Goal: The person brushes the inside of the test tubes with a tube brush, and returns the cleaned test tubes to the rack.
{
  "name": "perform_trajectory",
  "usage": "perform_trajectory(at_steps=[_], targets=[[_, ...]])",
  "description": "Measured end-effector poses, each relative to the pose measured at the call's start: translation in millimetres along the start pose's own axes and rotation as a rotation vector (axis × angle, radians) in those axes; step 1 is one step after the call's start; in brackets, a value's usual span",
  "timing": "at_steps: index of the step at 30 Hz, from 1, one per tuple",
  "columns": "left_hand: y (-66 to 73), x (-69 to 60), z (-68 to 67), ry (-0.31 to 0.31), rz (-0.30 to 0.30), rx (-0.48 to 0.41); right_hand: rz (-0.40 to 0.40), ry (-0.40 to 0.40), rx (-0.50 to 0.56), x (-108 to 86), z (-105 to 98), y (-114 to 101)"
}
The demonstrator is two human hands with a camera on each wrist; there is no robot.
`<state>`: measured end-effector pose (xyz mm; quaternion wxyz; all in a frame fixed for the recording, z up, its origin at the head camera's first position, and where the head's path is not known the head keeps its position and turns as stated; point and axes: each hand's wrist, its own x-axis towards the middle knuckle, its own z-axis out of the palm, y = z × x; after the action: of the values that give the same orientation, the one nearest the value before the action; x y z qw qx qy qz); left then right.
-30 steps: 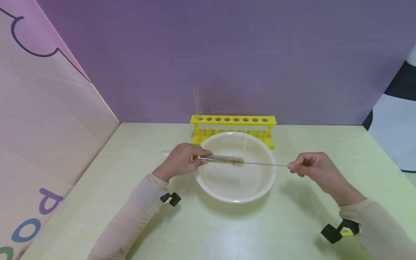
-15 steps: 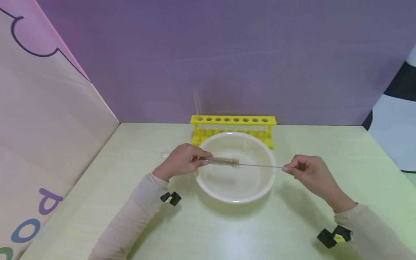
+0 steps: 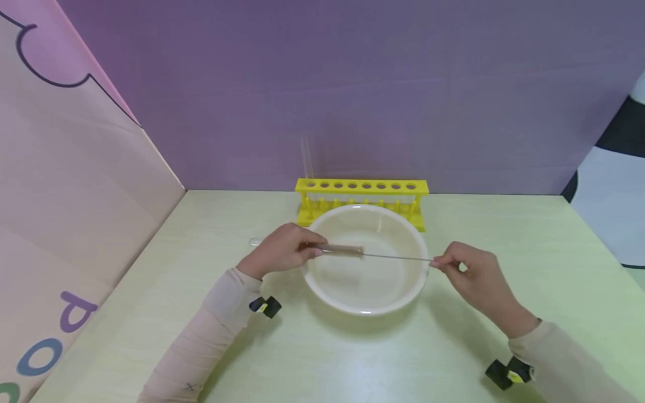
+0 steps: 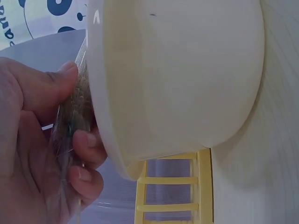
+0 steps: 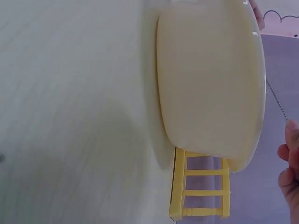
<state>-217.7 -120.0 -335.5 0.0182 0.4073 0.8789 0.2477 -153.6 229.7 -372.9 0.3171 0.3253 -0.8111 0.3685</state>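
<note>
My left hand (image 3: 284,251) grips a clear test tube (image 4: 80,60) that lies nearly level above a white basin (image 3: 365,305). Its rounded end pokes out to the left of the hand. Inside the tube sit the brownish bristles of a test tube brush (image 3: 347,250), their last tuft right at the tube's mouth. From there the thin twisted wire handle (image 3: 395,257) runs right, past the basin's rim. Thumb and fingertips of my right hand (image 3: 473,274) pinch the wire near its end. The palm hides part of the tube in the head view.
Behind the basin stands a yellow test tube rack (image 3: 361,186), partly covered by it. Another clear tube (image 3: 306,158) stands upright in its leftmost hole. A purple backdrop (image 3: 373,95) rises at the table's far edge, and a printed panel (image 3: 75,184) borders the left side.
My right hand has moved left, pushing the brush deeper into the tube, so fewer bristles show outside the mouth. The left hand has stayed nearly still.
</note>
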Motion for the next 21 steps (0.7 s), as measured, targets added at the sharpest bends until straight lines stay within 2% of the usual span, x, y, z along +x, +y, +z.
perform_trajectory(at_steps=[9, 15, 21], targets=[[1.1, 2.8, -2.0, -0.064, 0.014, -0.083, -0.222, 0.059, -0.105, 2.9, 5.7, -0.7], [0.3, 5.0, -0.7, -0.09, 0.01, -0.113, -0.31, 0.052, -0.199, 4.2, 6.6, -3.0], [1.6, 7.0, 0.2, -0.101, 0.016, -0.108, -0.37, 0.038, -0.207, 3.6, 6.1, -3.8]])
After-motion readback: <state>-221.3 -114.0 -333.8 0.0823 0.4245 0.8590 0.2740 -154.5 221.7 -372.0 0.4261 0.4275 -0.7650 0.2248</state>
